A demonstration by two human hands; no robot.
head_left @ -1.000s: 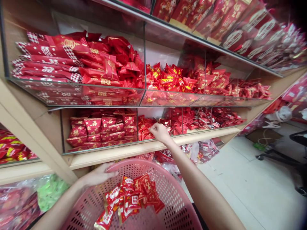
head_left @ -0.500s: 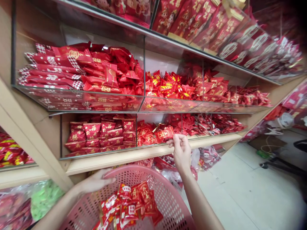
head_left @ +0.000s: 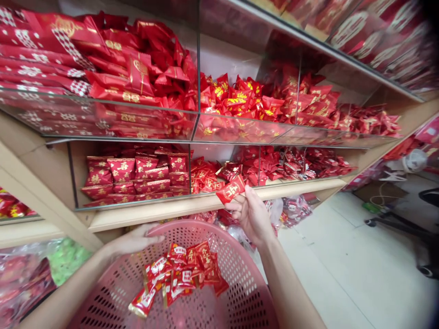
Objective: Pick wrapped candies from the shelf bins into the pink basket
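Note:
Pinched between the thumb and fingers of my right hand (head_left: 252,212) is a small red candy packet (head_left: 230,189) with gold lettering. It is held just in front of the lower shelf's wooden edge. My left hand (head_left: 139,240) grips the rim of a pink perforated plastic basket (head_left: 240,274), thumb inside and the fingers partly hidden behind it. Several red and gold candy packets (head_left: 183,276) lie in a loose pile inside the basket. Close behind the held packet, a lower bin contains loose red packets (head_left: 206,176).
Glass-fronted shelf bins hold neat dark red packets (head_left: 121,171), long red packets (head_left: 120,59) and yellow-lettered ones (head_left: 240,98). A wooden ledge (head_left: 137,210) runs above the basket. Plastic bags (head_left: 297,210) sit below it. A wheeled chair base (head_left: 404,233) stands on the tiled floor at right.
My right hand has drawn the packet back from the bin, slightly left and toward the basket. The camera has moved closer to the shelves. My left hand keeps hold of the basket rim.

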